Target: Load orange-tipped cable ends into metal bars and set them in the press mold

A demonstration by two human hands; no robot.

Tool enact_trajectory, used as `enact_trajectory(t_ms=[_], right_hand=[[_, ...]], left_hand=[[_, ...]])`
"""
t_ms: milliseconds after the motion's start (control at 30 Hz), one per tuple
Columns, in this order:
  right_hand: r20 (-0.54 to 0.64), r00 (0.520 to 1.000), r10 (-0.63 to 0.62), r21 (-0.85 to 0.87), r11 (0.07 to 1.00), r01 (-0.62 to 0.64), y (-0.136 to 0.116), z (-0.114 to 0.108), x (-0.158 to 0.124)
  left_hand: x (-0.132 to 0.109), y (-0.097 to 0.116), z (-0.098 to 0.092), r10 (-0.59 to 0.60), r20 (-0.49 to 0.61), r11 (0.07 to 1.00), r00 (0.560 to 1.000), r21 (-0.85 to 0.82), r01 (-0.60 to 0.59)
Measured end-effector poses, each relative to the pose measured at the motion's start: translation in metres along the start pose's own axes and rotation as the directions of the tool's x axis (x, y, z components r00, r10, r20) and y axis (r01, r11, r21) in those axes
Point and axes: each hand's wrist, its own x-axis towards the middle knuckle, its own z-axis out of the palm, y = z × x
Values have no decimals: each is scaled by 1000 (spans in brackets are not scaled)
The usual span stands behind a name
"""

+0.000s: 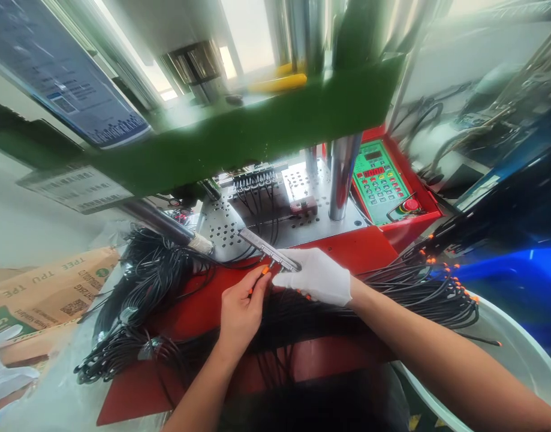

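My right hand, in a white glove, is closed around one end of a slim metal bar with small pins along its lower side. The bar slants up and left, over the front of the press bed. Just below it, my bare left hand pinches an orange-tipped cable end close to the pins; whether the tip touches the bar I cannot tell. Beneath both hands, a bundle of black cables with orange tips lies across the red table. Some of its strands are hidden by my hands.
Ahead, a row of black cable ends sits in a mould on the perforated press plate. A green crossbeam hangs above, between steel columns. A red control box stands right, cable coils left, a white tub lower right.
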Motion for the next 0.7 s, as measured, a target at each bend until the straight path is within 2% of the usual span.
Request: enact_trajectory(t_ms=[133,300,367,433,467,533,600,700], right_hand=[[-7,999,45,12,999,-45,-2,2,0],[-7,998,62,28,998,-61,-4,2,-2],[-9,999,37,10,999,-37,-3,3,-2],[-37,999,-8,-40,999,7,0,4,-1],[-61,998,-35,-76,997,31,2,4,0],[-113,990,-80,-147,987,63,7,6,2],[-142,985,-102,-190,979,74,12,6,4],[-125,986,-110,-209,975,82,16,4,6]], left_hand=[[-1,-2,3,58,-88,998,994,38,-55],[-2,-7,6,212,-100,975,972,92,-203],[-1,-11,8,344,-117,930,932,176,-322],[0,-15,10,484,-112,847,868,310,-432],[0,-18,11,536,-89,796,840,385,-467],[2,-21,13,571,-8,707,821,513,-487],[4,-22,13,554,63,649,830,591,-479],[12,-17,7,483,185,621,856,617,-484]])
